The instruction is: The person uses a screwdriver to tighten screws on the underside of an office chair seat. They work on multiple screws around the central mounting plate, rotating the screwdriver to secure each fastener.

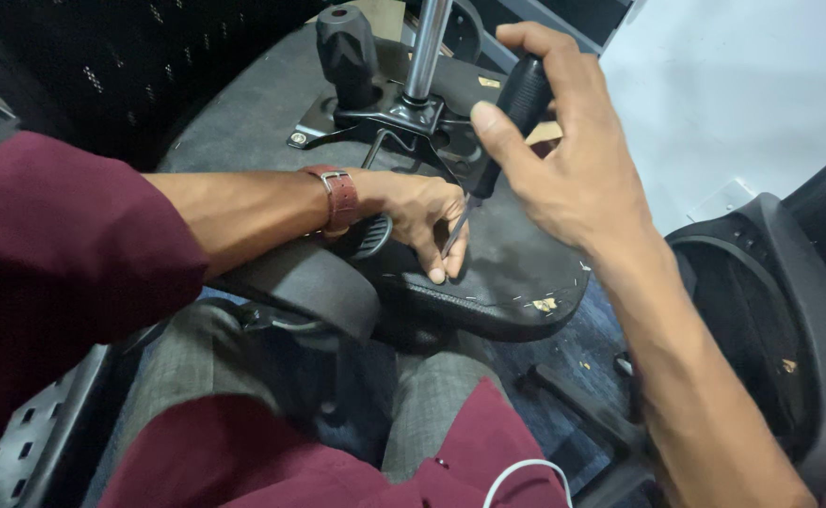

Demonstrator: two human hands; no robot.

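Note:
An upturned office chair seat [516, 273] lies across my lap, its dark fabric underside facing up. My right hand [573, 160] grips the black handle of a screwdriver [518, 99]; its thin metal shaft slants down to the seat near the front edge. My left hand [422, 212], with a brown strap on the wrist, rests on the seat and pinches the shaft's tip between its fingers. A black armrest [309, 282] sits just under my left forearm.
The seat's black metal mechanism plate [384, 118] carries a chrome gas cylinder [427, 47] and a black knob [347, 47]. Another black chair part [770, 310] stands at the right. A perforated black plastic panel [17, 452] lies at lower left. Small chips litter the seat edge.

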